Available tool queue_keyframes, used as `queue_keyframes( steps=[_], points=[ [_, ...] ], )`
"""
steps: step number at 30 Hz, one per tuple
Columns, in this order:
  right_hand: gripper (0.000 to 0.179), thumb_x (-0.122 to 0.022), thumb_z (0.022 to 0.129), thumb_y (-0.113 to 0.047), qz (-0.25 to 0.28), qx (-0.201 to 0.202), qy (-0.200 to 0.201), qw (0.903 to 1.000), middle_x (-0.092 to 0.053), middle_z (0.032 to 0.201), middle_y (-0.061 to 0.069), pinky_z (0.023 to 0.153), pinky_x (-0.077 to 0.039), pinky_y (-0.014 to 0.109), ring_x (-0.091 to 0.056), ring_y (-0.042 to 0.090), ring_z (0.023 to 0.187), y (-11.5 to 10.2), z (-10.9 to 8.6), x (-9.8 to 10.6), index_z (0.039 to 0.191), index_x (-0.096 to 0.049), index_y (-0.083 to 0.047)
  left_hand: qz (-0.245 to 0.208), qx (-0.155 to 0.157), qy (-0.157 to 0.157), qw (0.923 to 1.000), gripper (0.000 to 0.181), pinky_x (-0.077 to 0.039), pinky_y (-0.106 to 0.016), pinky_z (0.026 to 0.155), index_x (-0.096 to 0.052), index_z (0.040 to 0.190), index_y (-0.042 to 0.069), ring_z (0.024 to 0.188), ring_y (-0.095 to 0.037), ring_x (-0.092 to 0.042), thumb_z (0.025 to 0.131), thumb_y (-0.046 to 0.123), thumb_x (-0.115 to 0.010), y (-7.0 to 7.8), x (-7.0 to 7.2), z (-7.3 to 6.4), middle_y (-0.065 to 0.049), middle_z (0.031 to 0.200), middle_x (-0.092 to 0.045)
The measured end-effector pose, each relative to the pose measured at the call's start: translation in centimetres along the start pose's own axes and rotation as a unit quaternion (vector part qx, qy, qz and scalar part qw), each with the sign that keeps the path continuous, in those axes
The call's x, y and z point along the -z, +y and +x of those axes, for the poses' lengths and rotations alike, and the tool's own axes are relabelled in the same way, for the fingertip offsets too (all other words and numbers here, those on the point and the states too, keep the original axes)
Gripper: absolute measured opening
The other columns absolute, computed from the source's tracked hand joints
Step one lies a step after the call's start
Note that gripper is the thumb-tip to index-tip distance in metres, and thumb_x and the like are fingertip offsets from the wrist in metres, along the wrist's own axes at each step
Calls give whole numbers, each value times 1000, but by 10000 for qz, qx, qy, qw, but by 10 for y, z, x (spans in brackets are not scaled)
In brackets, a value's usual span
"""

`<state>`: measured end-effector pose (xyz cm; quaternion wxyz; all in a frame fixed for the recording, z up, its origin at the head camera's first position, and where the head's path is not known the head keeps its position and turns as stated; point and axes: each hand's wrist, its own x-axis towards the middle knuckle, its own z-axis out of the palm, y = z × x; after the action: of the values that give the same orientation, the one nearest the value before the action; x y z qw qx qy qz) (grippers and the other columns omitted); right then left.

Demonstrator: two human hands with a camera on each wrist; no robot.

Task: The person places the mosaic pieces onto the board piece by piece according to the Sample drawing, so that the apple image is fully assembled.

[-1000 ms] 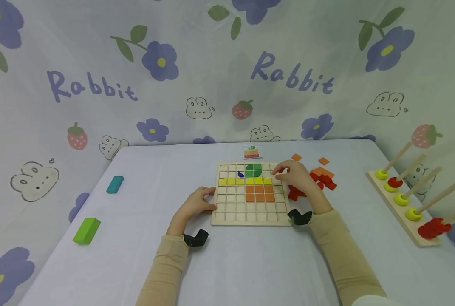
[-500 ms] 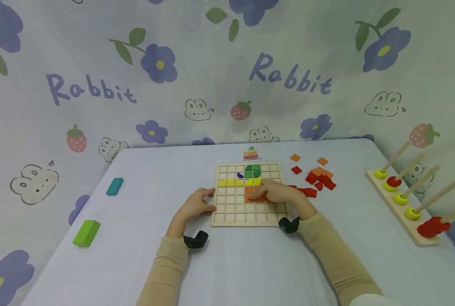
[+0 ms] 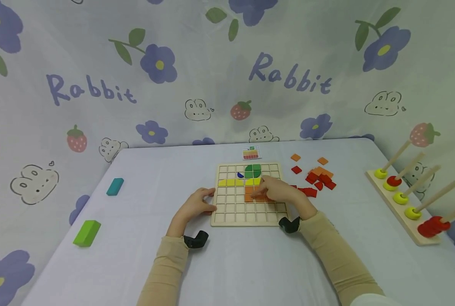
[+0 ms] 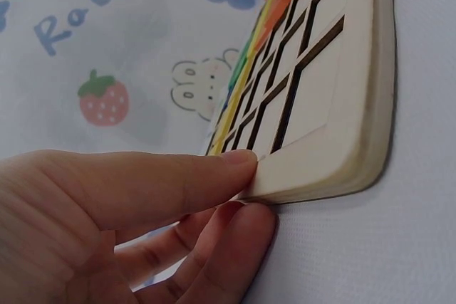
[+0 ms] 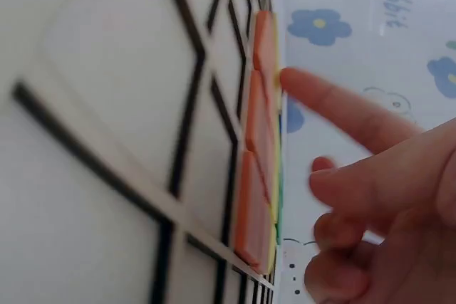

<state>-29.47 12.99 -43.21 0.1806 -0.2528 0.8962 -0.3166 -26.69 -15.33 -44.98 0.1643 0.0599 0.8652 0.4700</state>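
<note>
My left hand [image 3: 194, 203] grips the left edge of a wooden grid board [image 3: 227, 217]. In the left wrist view its thumb [image 4: 199, 176] lies at the board's rim, with the fingers bent below. Over the right half of the board, my right hand [image 3: 280, 190] points its index finger down at the orange square tiles [image 3: 248, 191]. Its other fingers are bent in the right wrist view, where the index fingertip [image 5: 288, 78] is right beside the orange tiles. Yellow pieces [image 3: 227, 182] form a row above, with green pieces [image 3: 252, 171] and a blue half-round piece [image 3: 240, 175] behind.
A small pattern card [image 3: 252, 152] lies behind the board. Loose red tiles [image 3: 308, 192] and orange tiles [image 3: 323, 161] are scattered to the right. A peg stand [image 3: 403, 207] with beads stands far right; green [image 3: 87, 233] and teal blocks [image 3: 115, 187] lie left.
My right hand has moved left and nearer, from the board's right edge to the orange tiles, its index finger now pointing down. The left hand has stayed at the board's edge.
</note>
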Motion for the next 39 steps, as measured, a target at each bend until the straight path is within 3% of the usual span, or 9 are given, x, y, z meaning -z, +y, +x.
queue_keyframes(
  steps=[4,10,15,20,24,30,32,35,39],
  points=[
    [58,-38,75,22,-191,308,37,9993,-45,88,6,65,-35,26,-39,21,78,-4,4,-7,110,-70,-10,22,-17,8,10000,66,-54,-25,63,-43,135,-4,66,-11,-58,74,-3,-71,-1,0,1,-17,119,-48],
    [62,-40,77,18,-209,38,-326,9992,-45,89,6,64,-33,26,-38,21,77,-12,4,-11,117,-67,-21,25,-69,36,10000,66,-54,-26,63,-43,134,-5,65,-11,-58,74,-3,-70,-2,1,1,-18,118,-48],
    [63,-38,75,20,-83,11,-347,9994,-42,86,7,61,-29,26,-36,21,75,-9,3,-8,116,-67,-19,52,-42,23,10000,67,-54,-26,62,-43,135,-5,64,-11,-58,74,-3,-71,-1,1,1,-18,119,-49],
    [51,-43,83,11,664,179,230,9974,-49,102,12,72,-38,29,-42,24,89,8,-4,15,124,-61,-13,32,-38,6,10000,67,-54,-25,63,-43,135,-4,64,-12,-56,74,-2,-71,-2,1,2,-17,119,-49],
    [42,-50,91,-4,1737,-76,1083,9788,-45,120,20,83,-39,42,-40,28,101,37,-27,48,132,-53,-14,47,-17,26,10000,67,-54,-25,63,-43,135,-4,66,-13,-54,74,-2,-71,-4,1,1,-17,119,-49],
    [43,-47,96,-21,2513,-1214,2308,9321,-39,126,17,95,-35,45,-36,28,111,85,-65,80,137,-44,-9,-5,22,8,10000,67,-55,-26,65,-43,135,-4,69,-13,-56,74,-1,-71,-5,1,2,-16,121,-48],
    [46,-46,95,-22,2514,-1718,2617,9158,-38,129,20,95,-34,45,-36,31,112,97,-74,82,138,-42,-5,0,34,2,10000,67,-55,-26,65,-43,135,-3,69,-14,-56,75,-1,-71,-4,1,1,-16,121,-48],
    [49,-47,94,-22,2209,-2468,2821,9004,-36,137,25,98,-33,49,-35,38,118,110,-82,82,137,-41,-1,30,68,21,10000,67,-54,-25,64,-44,135,-2,68,-14,-56,75,-1,-72,-4,1,1,-15,121,-49],
    [50,-52,91,-23,1318,-3106,2629,9039,-35,137,31,102,-30,55,-31,45,124,120,-85,81,132,-45,5,100,81,5,9999,67,-54,-25,63,-44,135,-2,67,-14,-56,75,-1,-72,-3,2,1,-15,121,-49]
  ],
)
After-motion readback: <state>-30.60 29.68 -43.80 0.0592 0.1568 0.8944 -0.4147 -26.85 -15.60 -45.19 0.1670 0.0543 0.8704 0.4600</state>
